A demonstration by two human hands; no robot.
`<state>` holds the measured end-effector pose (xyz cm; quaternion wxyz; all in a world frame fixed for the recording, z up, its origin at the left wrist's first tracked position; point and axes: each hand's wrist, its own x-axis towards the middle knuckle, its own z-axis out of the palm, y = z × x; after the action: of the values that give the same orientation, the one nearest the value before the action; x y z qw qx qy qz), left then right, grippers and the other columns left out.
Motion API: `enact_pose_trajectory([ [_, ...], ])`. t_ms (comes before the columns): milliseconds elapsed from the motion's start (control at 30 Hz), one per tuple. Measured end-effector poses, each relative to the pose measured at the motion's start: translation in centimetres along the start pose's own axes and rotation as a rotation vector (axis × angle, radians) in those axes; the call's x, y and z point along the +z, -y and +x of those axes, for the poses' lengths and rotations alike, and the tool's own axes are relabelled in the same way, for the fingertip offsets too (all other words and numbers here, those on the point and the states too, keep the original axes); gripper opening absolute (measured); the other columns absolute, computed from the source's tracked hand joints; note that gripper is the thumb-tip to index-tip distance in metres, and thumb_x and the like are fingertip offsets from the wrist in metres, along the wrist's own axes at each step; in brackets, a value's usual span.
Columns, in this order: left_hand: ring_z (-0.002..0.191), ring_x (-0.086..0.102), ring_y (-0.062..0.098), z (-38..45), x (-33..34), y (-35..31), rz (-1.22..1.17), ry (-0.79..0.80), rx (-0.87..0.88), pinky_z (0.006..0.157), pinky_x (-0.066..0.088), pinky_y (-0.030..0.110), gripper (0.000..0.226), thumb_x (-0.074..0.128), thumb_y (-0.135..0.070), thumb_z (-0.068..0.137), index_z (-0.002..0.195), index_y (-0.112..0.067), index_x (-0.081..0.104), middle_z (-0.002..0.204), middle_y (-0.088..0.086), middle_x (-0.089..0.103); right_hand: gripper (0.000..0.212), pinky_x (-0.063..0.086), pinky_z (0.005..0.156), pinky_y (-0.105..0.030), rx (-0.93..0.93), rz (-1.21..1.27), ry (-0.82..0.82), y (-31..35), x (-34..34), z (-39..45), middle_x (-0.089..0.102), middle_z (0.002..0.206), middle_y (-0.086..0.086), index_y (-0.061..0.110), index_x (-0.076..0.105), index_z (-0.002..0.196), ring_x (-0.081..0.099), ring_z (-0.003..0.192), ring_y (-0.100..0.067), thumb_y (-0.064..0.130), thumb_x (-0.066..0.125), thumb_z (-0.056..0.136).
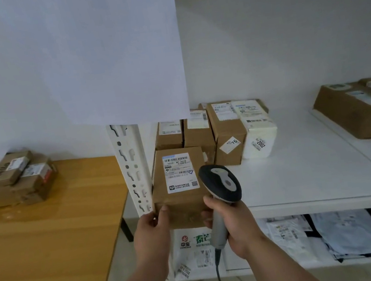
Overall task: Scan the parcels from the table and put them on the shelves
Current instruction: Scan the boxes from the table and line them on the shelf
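White shelf (304, 170) adjoins the wooden table (47, 221). Left hand (151, 232) grips the parcel (179, 189) at the shelf's front-left corner, label upward, so the barcode faces the scanner (220, 188), which the right hand (237, 226) clasps by its handle.

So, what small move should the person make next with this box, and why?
Probably slide the box forward onto the white shelf. The left hand holds it at the shelf's front edge, and the right hand grips the scanner beside its label.
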<state>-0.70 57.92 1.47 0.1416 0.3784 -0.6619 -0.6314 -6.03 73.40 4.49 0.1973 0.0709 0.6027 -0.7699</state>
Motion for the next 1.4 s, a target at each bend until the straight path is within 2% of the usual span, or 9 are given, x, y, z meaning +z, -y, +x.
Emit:
enact_pose_trajectory([
  [267,0.1,0.064,0.022,-0.8,0.0,-0.5,-0.004,-0.021,0.016,0.093,0.054,0.047,0.048,0.063,-0.049,0.091,0.126,-0.017,0.056,0.106,-0.002,0.066,0.019,0.056,0.08,-0.041,0.016,-0.01,0.02,0.1,-0.1,-1.0,0.076,0.083,-0.001,0.017,0.073,0.102,0.069,0.091,-0.027,0.016,0.079,0.084],
  [500,0.098,0.061,0.024,-2.1,-0.3,-0.2,-0.031,-0.123,0.093,0.085,0.056,0.05,0.079,0.047,-0.097,0.057,0.095,-0.028,0.054,0.109,0.003,0.058,0.009,0.054,0.066,-0.033,-0.02,0.027,-0.038,-0.3,-0.8,-2.6,0.072,0.075,0.001,0.017,0.073,0.094,0.064,0.067,-0.019,0.013,0.076,0.086],
  [733,0.073,0.055,0.021,-4.4,-0.1,-0.8,0.193,-0.003,0.229,0.061,0.043,0.032,0.054,0.052,-0.063,0.085,0.075,-0.01,0.052,0.082,0.007,0.058,0.005,0.05,0.067,-0.036,-0.109,-0.039,-0.209,0.4,-3.7,-2.9,0.069,0.081,-0.006,0.016,0.073,0.088,0.059,0.071,-0.021,0.013,0.076,0.085],
  [867,0.059,0.056,0.01,-6.9,1.0,-1.4,0.363,0.254,0.341,0.05,0.038,0.015,0.049,0.05,-0.058,0.091,0.064,-0.019,0.058,0.064,-0.002,0.058,0.025,0.05,0.096,-0.045,-0.159,-0.109,-0.285,1.7,-4.9,-2.2,0.07,0.103,0.001,0.024,0.066,0.106,0.063,0.1,-0.022,0.031,0.077,0.085],
  [967,0.076,0.064,0.001,-6.9,2.4,-0.3,0.422,0.444,0.376,0.069,0.052,0.022,0.047,0.05,-0.07,0.084,0.081,-0.029,0.07,0.081,-0.008,0.068,0.018,0.046,0.092,-0.04,-0.215,-0.156,-0.285,2.7,-4.6,-1.2,0.065,0.096,0.01,0.035,0.06,0.097,0.06,0.098,-0.019,0.034,0.075,0.086],
  [1067,0.111,0.057,-0.007,-6.4,3.3,0.0,0.378,0.605,0.327,0.099,0.049,0.023,0.04,0.06,-0.054,0.09,0.128,-0.039,0.058,0.117,-0.023,0.061,0.018,0.043,0.086,-0.036,-0.251,-0.156,-0.265,3.1,-4.0,-0.5,0.062,0.089,0.017,0.041,0.057,0.087,0.057,0.089,-0.013,0.035,0.074,0.087],
  [1167,0.103,0.056,-0.01,-5.6,3.1,-1.3,0.414,0.466,0.463,0.086,0.045,0.009,0.031,0.062,-0.035,0.094,0.123,-0.045,0.055,0.109,-0.027,0.059,0.019,0.044,0.088,-0.036,-0.236,-0.176,-0.255,2.6,-3.8,0.2,0.063,0.093,0.012,0.037,0.058,0.096,0.056,0.095,-0.017,0.038,0.074,0.087],
  [1267,0.115,0.05,0.008,-3.9,2.2,-2.5,0.473,0.168,0.644,0.092,0.042,0.021,0.038,0.066,-0.024,0.091,0.126,-0.036,0.059,0.115,-0.022,0.05,0.024,0.044,0.087,-0.036,-0.221,-0.188,-0.269,2.2,-3.9,0.6,0.063,0.097,0.004,0.032,0.057,0.105,0.057,0.099,-0.021,0.035,0.074,0.088],
  [1400,0.152,-0.008,0.019,-2.1,1.9,-3.8,0.889,0.197,0.749,0.122,0.002,0.044,0.068,0.057,-0.04,0.093,0.15,-0.051,0.023,0.163,-0.014,0.002,0.032,0.048,0.094,-0.042,-0.166,-0.179,-0.242,2.1,-3.7,1.4,0.066,0.104,0.004,0.029,0.061,0.115,0.059,0.106,-0.024,0.037,0.075,0.087],
])
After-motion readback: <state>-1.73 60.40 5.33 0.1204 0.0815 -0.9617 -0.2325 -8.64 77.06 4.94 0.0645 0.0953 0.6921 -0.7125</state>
